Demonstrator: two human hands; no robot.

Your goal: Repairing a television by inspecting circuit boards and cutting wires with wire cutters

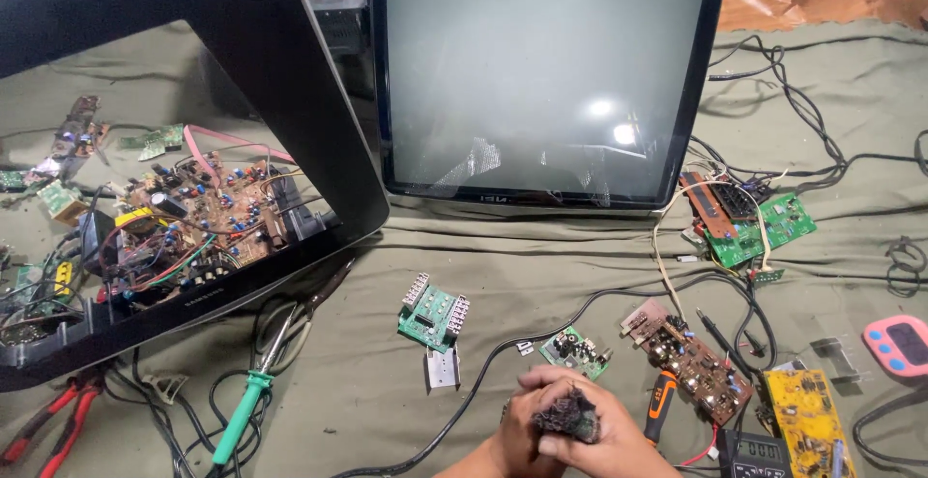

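Both hands, left hand [517, 430] and right hand [599, 434], fingers closed around a dark, bristly part [568, 415]. Probably light, stiff, fragile; best held by edges. Just above fingers: small green board [574, 350].

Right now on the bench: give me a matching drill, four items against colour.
Items:
1. soldering iron handle
2. pliers handles
3. small timer
4. circuit board by the multimeter

Colours:
A. pink
B. yellow
C. green
D. red

Pairs: 1-C, 2-D, 3-A, 4-B
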